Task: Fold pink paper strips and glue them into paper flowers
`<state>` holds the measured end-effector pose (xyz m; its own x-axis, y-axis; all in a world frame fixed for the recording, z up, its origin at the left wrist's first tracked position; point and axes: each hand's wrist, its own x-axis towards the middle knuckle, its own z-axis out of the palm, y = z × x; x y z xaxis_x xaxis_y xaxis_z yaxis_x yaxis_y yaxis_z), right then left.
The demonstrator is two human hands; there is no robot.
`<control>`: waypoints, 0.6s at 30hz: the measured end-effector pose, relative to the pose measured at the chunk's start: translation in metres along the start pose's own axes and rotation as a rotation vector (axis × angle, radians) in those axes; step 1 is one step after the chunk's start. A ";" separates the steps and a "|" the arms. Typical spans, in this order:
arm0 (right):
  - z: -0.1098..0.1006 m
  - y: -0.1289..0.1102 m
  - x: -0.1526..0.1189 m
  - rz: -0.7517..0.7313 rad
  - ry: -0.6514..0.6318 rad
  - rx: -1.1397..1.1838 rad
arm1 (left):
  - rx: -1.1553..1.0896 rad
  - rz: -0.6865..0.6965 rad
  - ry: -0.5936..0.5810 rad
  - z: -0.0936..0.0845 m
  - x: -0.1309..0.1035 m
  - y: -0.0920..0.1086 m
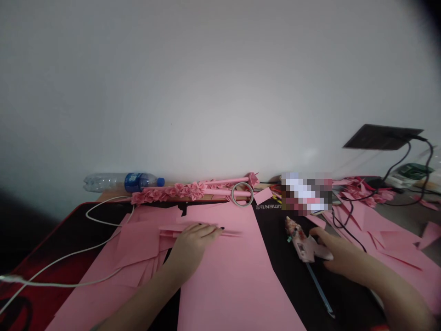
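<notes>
My left hand (196, 241) lies over a narrow folded pink paper (166, 231), fingers closed on it above a large pink sheet (230, 285). The folded paper sticks out on both sides of the hand, and its right end is blurred. At the right, my right hand (339, 253) has its fingers around the handle of a white hot glue gun (302, 246). A clear glue stick (320, 289) trails from the back of the gun towards me. The gun's stained nozzle points away, towards the wall.
Pink paper flower stems (186, 191) lie along the wall behind a roll of tape (242, 194). A plastic bottle (134, 182) rests on its side at the left. White cable (69, 285) crosses loose pink papers (138, 243); dark cords (427, 161) hang at right.
</notes>
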<state>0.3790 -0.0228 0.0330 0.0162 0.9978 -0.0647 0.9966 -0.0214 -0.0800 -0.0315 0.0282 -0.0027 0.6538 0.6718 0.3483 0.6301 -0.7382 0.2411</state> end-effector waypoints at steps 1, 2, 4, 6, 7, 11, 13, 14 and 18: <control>0.004 -0.002 -0.003 0.011 -0.018 -0.014 | -0.002 -0.002 -0.003 -0.001 0.000 0.000; 0.007 -0.005 -0.004 0.014 -0.038 -0.017 | -0.002 -0.004 0.000 -0.001 0.000 0.000; 0.009 -0.011 0.000 0.012 -0.044 -0.006 | 0.002 -0.005 -0.006 -0.001 0.000 0.000; 0.010 -0.014 0.007 -0.011 -0.001 0.012 | 0.013 0.003 -0.023 0.000 -0.001 -0.001; 0.011 -0.014 0.011 -0.031 0.030 0.017 | 0.024 0.005 -0.032 0.001 -0.001 -0.002; 0.012 -0.010 0.020 -0.088 0.123 0.005 | 0.048 -0.010 -0.029 0.005 -0.003 -0.004; 0.006 -0.017 0.019 -0.092 0.158 -0.004 | 0.050 0.003 -0.025 0.007 -0.003 -0.006; 0.000 -0.026 0.016 -0.099 0.188 -0.001 | 0.053 0.014 -0.021 0.007 -0.003 -0.006; -0.030 -0.091 0.002 -0.203 0.341 0.161 | 0.068 0.036 0.009 0.008 -0.003 -0.007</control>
<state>0.2908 -0.0166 0.0698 -0.1263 0.9459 0.2990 0.9573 0.1953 -0.2133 -0.0342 0.0315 -0.0131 0.6728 0.6441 0.3640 0.6334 -0.7557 0.1665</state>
